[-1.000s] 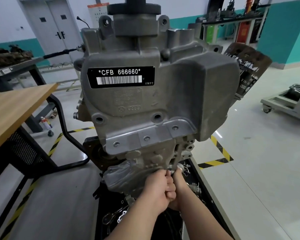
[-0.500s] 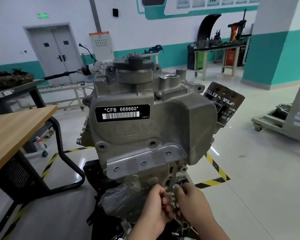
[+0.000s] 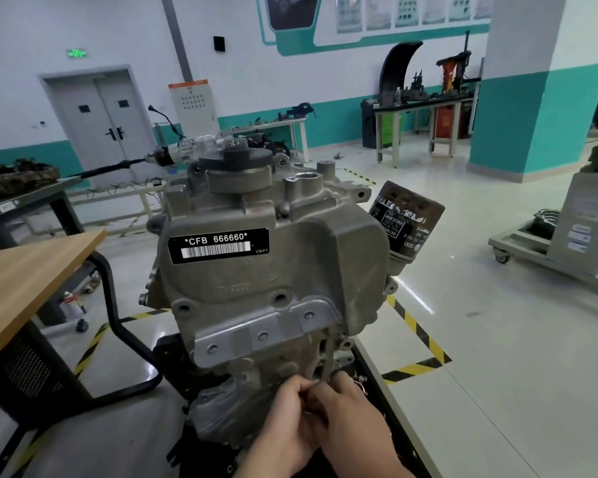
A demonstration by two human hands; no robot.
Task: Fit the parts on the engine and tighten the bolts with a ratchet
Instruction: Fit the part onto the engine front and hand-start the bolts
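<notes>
A grey cast engine stands upright in front of me, with a black label reading CFB 666660 on its face. A black oil filter sticks out on its right side. Low on the engine's front, my left hand and my right hand are pressed together, fingers pinched around a small metal part at the casting's lower edge. What exactly the fingers hold is hidden. No ratchet shows.
A wooden table with a black frame stands at the left. The engine sits on a black stand tray holding loose small parts. Yellow-black floor tape runs on the right. Workbenches line the far wall; a wheeled cart is at right.
The view has tilted upward, so the engine sits lower in frame and more of the room shows. Both hands stay together at the engine's lower front, now a little apart.
</notes>
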